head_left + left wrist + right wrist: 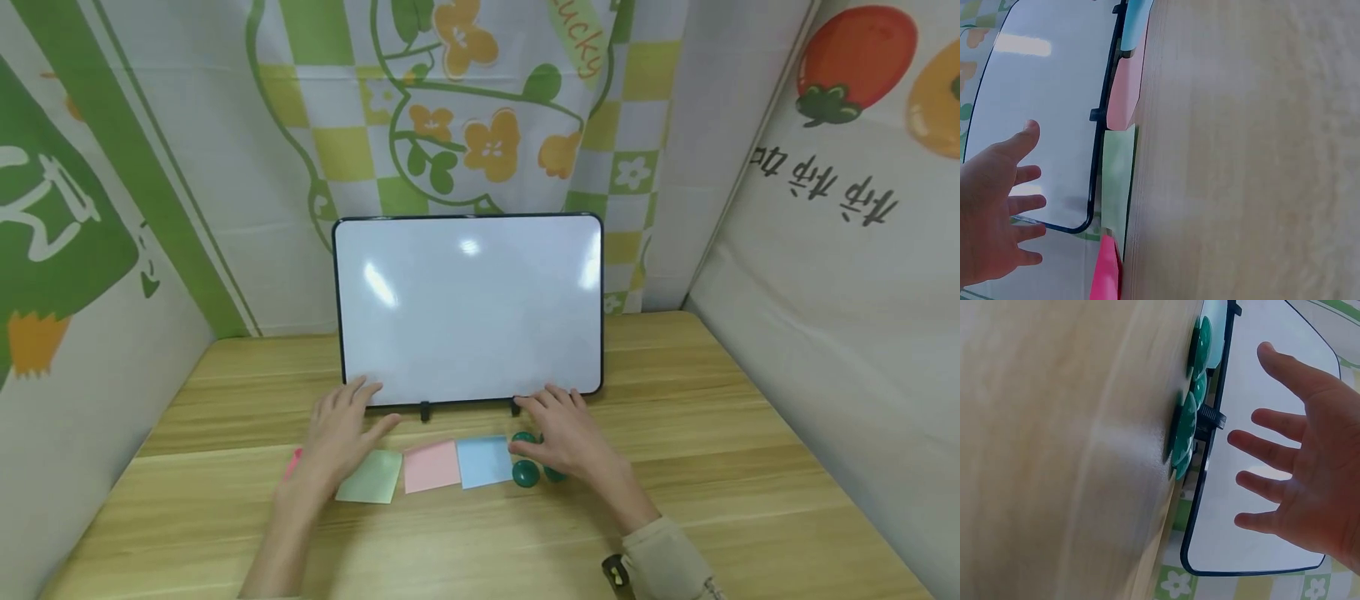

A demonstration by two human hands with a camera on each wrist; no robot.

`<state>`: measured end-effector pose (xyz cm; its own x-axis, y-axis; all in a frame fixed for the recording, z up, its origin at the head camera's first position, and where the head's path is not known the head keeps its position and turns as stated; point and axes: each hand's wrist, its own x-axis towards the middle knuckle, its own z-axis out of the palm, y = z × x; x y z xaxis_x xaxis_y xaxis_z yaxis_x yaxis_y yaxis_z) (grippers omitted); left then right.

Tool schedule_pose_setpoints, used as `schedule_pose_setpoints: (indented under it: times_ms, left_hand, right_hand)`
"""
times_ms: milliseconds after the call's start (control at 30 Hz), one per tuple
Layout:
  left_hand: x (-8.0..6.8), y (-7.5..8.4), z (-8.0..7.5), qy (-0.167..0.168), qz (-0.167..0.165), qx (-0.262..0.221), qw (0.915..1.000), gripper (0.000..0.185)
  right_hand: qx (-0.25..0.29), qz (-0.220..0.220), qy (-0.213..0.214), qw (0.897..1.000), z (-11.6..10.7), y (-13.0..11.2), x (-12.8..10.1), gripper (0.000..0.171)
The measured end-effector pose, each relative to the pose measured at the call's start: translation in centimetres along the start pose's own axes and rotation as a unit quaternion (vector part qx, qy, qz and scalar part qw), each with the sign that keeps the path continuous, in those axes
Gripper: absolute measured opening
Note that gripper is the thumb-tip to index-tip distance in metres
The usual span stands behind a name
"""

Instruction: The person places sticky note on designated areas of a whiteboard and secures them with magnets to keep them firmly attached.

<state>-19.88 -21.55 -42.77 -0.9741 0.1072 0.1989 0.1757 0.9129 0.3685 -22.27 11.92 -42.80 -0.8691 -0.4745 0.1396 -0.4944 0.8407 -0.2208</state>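
A blank whiteboard [468, 304] with a dark frame stands propped on the wooden table [712, 467]. In front of it lie a green sticky note [372, 477], a pink one [431, 464] and a blue one [483, 460], with a bright pink note [292, 462] at the far left. My left hand [341, 433] hovers with straight fingers over the green note's left side, holding nothing. My right hand [566, 433] is spread above several green round magnets [526, 472]. In the wrist views the left hand [997, 212] and right hand [1297, 469] both show splayed fingers.
Printed fabric walls close in the table on the left, back and right. Bare wood lies to the right of the magnets and along the near edge.
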Motion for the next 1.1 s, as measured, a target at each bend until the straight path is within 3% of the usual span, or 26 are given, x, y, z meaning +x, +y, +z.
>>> schedule_pose_setpoints:
  times_ms: [767,1100]
  left_hand:
    - [-1.8,-4.2,-2.2,-0.024,-0.035,0.007,0.9991,0.069]
    - [-2.5,-5.7,-2.1,-0.030,-0.036,0.021,0.9987,0.049]
  right_hand:
    - [-0.005,0.021,-0.059,0.998,0.5,0.2,0.4,0.066]
    - [-0.002,0.033,-0.081,0.996,0.7,0.2,0.5,0.063]
